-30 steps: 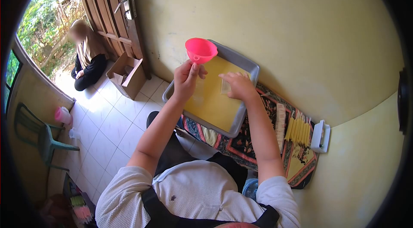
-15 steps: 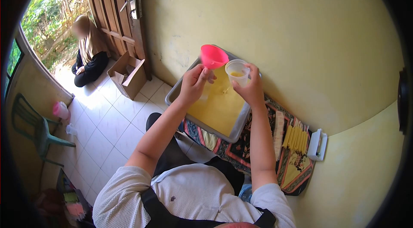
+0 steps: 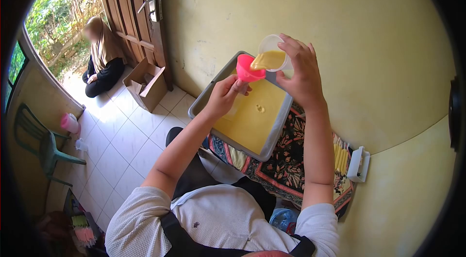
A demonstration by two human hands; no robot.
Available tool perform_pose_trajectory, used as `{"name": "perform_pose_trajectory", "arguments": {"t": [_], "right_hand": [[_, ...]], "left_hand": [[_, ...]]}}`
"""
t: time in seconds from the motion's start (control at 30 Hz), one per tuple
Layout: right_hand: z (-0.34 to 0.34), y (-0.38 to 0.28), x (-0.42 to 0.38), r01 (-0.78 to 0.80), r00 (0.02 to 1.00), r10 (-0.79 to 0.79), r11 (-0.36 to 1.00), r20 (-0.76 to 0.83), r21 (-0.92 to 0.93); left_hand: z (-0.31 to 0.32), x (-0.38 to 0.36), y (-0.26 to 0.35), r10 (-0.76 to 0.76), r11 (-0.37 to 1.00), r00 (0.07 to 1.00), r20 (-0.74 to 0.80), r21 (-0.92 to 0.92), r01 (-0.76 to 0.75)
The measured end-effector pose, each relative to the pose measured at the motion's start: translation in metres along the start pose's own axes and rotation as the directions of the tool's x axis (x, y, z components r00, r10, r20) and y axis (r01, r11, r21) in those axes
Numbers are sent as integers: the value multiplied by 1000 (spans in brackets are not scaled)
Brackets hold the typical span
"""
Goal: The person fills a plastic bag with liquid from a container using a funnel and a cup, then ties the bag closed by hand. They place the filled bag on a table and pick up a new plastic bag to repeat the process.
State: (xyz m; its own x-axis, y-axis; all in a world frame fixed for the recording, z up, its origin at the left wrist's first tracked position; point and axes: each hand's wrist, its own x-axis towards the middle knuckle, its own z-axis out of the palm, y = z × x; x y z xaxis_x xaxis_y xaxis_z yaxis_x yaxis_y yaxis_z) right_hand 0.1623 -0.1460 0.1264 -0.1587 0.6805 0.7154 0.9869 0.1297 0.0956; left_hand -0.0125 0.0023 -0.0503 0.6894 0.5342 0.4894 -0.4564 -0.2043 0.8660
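Observation:
My left hand (image 3: 227,95) is closed round the stem of a pink funnel (image 3: 246,73), holding it upright over a grey tub. Something pale and translucent hangs below that hand, too faint to name. My right hand (image 3: 303,70) grips a clear plastic cup (image 3: 270,43) tilted to the left. Thick yellow liquid (image 3: 269,59) runs over the cup's lip into the funnel's mouth. Beneath both hands, the grey tub (image 3: 193,107) holds a broad pool of the same yellow liquid (image 3: 252,126).
Patterned cloth (image 3: 291,148) lies under and beside the tub, with several slim yellow tubes (image 3: 341,159) and a white holder (image 3: 358,165) at its right end. Left are a cardboard box (image 3: 150,94), a green chair (image 3: 48,152) and a seated person (image 3: 103,65) by the open door (image 3: 131,9).
My right hand has raised the cup and tipped it left, so liquid now pours into the funnel. The funnel has shifted slightly right and down, and its mouth faces more upward.

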Motion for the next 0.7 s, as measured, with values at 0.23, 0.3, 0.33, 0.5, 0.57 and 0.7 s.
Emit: {"name": "perform_pose_trajectory", "arguments": {"t": [0.23, 0.3, 0.33, 0.5, 0.57, 0.7], "right_hand": [[0, -8, 3, 42, 999, -41, 998, 14, -53], [0, -10, 5, 57, 998, -55, 996, 25, -64], [0, -11, 5, 74, 997, -72, 994, 21, -84], [0, -18, 9, 149, 989, -147, 972, 24, -180], [0, -18, 10, 204, 979, -202, 953, 34, -223], [-1, -23, 12, 321, 945, -324, 903, 38, -287]], "left_hand": [[4, -1, 4, 18, 994, 1000, -11, -105, -19], [5, -1, 5, 23, 993, 1000, -1, -116, -23], [5, -1, 5, 27, 993, 1000, 2, -117, -27], [1, -2, 2, 31, 995, 999, 43, -95, -27], [1, -2, 1, 37, 995, 999, 37, -92, -33], [3, -3, 5, 71, 991, 997, -3, -112, -71]]}}
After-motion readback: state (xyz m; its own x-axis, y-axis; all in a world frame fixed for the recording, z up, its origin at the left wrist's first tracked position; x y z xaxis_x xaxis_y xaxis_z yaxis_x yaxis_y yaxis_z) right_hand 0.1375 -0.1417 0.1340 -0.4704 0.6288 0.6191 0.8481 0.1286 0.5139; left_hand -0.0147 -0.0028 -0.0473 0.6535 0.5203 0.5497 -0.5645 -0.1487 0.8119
